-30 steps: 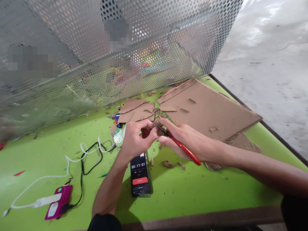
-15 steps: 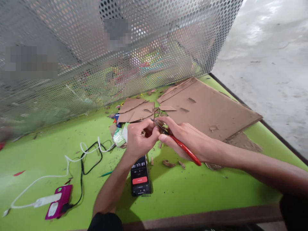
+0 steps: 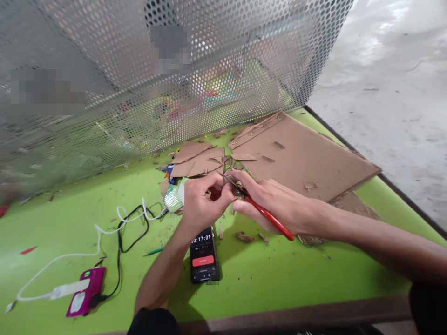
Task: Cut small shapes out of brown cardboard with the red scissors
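My right hand (image 3: 268, 202) is closed around long-nosed red-handled pliers (image 3: 267, 214). Their thin dark jaws point up and left, across the fingertips of my left hand. With thumb and fingers pinched together, my left hand (image 3: 206, 197) touches my right at the jaws; what it pinches is mostly hidden. Just below my left hand lies a phone (image 3: 203, 260) showing a timer. Torn cardboard scraps (image 3: 244, 237) lie under my right hand. Beyond both hands are cut cardboard pieces (image 3: 199, 160) and a large cardboard sheet (image 3: 307, 158).
A perforated metal screen (image 3: 209, 70) leans along the back of the green table (image 3: 132, 288). To the left, a magenta power bank (image 3: 85, 293) connects to tangled white and black cables (image 3: 120, 232). A shiny tape roll (image 3: 172, 199) and a green pen-like stick (image 3: 154, 251) lie near my left arm.
The fingers and thumb of my right hand have spread slightly, and the red handle has swung a little to the right. My left hand stays almost still.
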Available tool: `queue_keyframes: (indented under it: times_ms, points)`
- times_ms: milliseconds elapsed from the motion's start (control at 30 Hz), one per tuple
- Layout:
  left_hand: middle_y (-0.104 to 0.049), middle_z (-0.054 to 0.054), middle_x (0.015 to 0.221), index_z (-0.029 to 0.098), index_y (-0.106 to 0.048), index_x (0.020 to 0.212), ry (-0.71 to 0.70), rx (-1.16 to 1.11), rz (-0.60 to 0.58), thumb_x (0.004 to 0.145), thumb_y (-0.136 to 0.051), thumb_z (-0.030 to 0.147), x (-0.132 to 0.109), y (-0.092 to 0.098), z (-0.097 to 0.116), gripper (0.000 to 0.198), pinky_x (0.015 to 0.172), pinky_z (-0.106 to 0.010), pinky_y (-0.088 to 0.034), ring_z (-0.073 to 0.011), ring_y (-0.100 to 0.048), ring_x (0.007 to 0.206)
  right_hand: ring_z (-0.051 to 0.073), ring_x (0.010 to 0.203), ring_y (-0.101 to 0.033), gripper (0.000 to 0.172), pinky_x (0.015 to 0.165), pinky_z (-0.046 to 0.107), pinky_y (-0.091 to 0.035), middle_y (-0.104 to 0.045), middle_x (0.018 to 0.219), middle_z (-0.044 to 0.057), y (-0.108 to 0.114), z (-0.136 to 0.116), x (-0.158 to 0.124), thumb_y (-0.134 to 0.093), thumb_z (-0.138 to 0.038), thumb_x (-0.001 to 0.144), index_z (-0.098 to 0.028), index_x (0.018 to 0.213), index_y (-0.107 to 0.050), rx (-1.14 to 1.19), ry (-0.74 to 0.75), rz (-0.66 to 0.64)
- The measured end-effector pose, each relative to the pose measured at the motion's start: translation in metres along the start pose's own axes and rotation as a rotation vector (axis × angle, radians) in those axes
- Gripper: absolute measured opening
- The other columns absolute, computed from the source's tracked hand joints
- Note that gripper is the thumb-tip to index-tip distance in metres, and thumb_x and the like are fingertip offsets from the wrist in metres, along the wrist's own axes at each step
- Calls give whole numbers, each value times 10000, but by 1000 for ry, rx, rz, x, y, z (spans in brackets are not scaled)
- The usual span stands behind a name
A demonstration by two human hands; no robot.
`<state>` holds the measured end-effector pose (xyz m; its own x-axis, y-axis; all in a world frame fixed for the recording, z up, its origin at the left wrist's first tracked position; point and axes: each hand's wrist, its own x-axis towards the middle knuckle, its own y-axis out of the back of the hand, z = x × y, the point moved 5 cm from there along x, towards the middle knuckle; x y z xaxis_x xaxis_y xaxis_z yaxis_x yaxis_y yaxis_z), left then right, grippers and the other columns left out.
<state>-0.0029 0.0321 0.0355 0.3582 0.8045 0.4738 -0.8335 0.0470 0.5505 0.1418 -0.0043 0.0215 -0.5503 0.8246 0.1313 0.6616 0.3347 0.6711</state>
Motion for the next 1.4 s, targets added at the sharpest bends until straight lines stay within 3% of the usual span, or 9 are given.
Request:
queue_keyframes:
  times_ms: [133,467,1033,1400]
  points:
    - [-518,62,480,190,-557,597,10,3,-8,793,-614,182,0,-1,1,204,401,-179,-319,-61,-433,419,168,546,-556,449,572,284,-357,-672,825,61,1,0,0,-370,-490,1109,-100,1324,-428,-15,-4,-4]
    - [-498,65,476,191,-534,590,22,-7,-15,807,-620,188,0,-1,-2,234,409,-180,-328,-60,-425,418,114,469,-418,462,525,267,-263,-551,675,-38,-1,0,0,-303,-492,1130,-82,1304,-427,21,-12,17]
    - [-508,67,492,191,-540,611,8,-18,-21,820,-626,174,0,-1,-3,227,422,-184,-339,-58,-437,424,100,434,-378,420,496,257,-223,-494,595,-84,-3,1,-1,-383,-460,1134,-97,1338,-435,76,-64,22]
    - [-508,66,504,185,-542,607,15,-30,-24,821,-631,168,-1,0,-4,233,445,-181,-353,-57,-428,446,106,445,-416,456,510,255,-255,-555,634,-57,-5,3,0,-392,-466,1131,-86,1381,-427,54,-46,46]
